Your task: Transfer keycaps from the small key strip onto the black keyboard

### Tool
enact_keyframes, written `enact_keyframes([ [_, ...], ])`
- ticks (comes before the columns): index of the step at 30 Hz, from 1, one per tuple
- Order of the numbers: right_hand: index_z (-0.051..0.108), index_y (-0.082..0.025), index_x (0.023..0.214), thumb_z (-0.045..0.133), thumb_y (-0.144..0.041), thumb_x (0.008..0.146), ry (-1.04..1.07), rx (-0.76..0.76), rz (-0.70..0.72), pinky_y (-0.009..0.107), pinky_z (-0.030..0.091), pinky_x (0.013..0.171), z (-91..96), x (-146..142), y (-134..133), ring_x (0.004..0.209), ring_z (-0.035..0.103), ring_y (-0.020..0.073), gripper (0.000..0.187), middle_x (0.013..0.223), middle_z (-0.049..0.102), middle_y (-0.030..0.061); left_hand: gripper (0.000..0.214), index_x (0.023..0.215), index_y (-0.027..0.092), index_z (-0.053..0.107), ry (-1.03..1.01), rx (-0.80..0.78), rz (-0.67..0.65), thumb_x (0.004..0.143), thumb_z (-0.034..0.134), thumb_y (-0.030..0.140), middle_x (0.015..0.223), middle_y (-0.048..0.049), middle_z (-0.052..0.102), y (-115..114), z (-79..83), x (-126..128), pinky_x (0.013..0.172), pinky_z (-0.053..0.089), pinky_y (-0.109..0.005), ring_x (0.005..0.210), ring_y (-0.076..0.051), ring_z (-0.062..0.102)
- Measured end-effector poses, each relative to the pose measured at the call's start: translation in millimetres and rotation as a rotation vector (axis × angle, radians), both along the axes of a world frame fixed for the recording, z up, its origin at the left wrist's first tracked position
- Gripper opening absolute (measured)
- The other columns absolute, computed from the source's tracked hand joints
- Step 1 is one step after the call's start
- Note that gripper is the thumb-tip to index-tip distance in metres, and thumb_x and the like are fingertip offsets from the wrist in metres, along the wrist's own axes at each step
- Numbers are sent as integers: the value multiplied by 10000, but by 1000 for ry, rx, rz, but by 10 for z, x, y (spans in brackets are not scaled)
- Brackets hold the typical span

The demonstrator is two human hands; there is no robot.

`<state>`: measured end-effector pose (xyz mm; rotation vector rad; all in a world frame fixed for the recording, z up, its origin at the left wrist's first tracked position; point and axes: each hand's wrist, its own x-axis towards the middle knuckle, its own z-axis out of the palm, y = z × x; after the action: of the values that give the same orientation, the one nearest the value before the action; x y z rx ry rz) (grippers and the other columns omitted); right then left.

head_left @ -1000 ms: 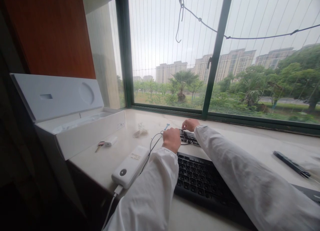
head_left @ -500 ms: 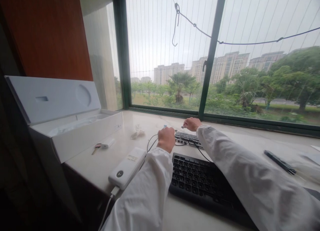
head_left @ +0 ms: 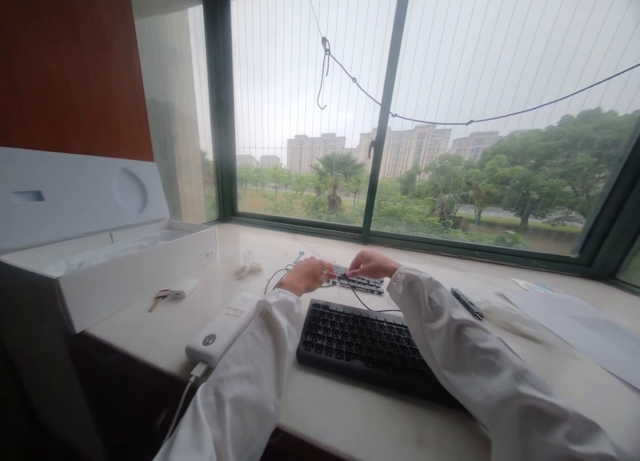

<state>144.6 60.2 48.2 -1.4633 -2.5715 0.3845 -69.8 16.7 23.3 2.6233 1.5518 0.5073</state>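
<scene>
My right hand [head_left: 373, 264] is closed in a pinch at the far side of the counter, its fingertips on a thin black cable [head_left: 357, 296]. Beside it, my left hand [head_left: 307, 275] has its fingers drawn together; what they hold is too small to make out. Beneath and behind both hands lies a flat set of grey and black keys [head_left: 367, 286], partly covered. The cable runs from the fingertips down to a large black keyboard [head_left: 360, 334], which lies nearer to me, partly under my right sleeve. A thin looped cord [head_left: 273, 279] is left of my left hand.
A white power bank [head_left: 220, 334] with a plugged-in white cable [head_left: 183, 398] lies by my left sleeve. Further left are a small white item with keys [head_left: 183, 288], crumpled plastic [head_left: 247, 266] and an open white box [head_left: 135, 268]. Rightward lie a dark pen-like object [head_left: 467, 304] and paper [head_left: 575, 328].
The view has turned to the right. My hands have come closer together, and my right fingertips have lowered from above the keys to the black cable.
</scene>
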Motion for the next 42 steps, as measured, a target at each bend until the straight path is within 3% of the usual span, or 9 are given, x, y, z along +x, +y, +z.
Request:
enact_keyframes([
  [4, 776, -220, 885, 668, -498, 691, -43, 1, 8, 242, 400, 610, -59, -60, -169, 746, 615, 176, 356, 794, 730, 33, 348, 953, 262, 730, -46, -68, -84, 875, 474, 484, 867, -51, 717, -42, 11, 2, 690, 424, -251, 778, -177, 622],
  [12, 775, -228, 862, 654, -557, 691, -15, -51, 62, 239, 372, 567, -215, -220, -286, 720, 596, 162, 390, 780, 721, 24, 309, 903, 247, 754, -90, -164, -230, 756, 641, 495, 805, -18, 712, -72, 19, -31, 622, 383, -222, 691, -136, 579],
  [19, 770, -195, 891, 636, -584, 705, 94, -64, 119, 242, 384, 610, -284, -245, -262, 711, 576, 154, 452, 771, 709, 26, 384, 874, 220, 762, -57, -384, -119, 699, 650, 543, 725, 7, 681, 19, 18, -132, 584, 351, -220, 683, -131, 542],
  [26, 760, -200, 907, 644, -560, 716, 152, -100, 275, 241, 385, 636, -258, -279, -332, 716, 561, 138, 423, 781, 686, 12, 423, 835, 217, 760, 12, -530, -51, 658, 662, 589, 750, 1, 656, 61, 50, -255, 635, 361, -226, 727, -134, 518],
  [31, 760, -229, 935, 693, -543, 678, 139, -106, 298, 242, 380, 623, -259, -325, -385, 683, 556, 127, 411, 767, 667, 3, 448, 832, 200, 751, 71, -579, 15, 640, 667, 596, 673, -5, 589, 34, 49, -242, 537, 326, -217, 611, -110, 444],
  [42, 763, -230, 896, 721, -522, 655, 110, -81, 285, 230, 382, 607, -380, -359, -340, 673, 567, 123, 381, 763, 675, -2, 456, 799, 194, 742, 97, -604, -3, 622, 679, 609, 577, 16, 496, 15, 40, -202, 482, 285, -212, 544, -93, 372],
])
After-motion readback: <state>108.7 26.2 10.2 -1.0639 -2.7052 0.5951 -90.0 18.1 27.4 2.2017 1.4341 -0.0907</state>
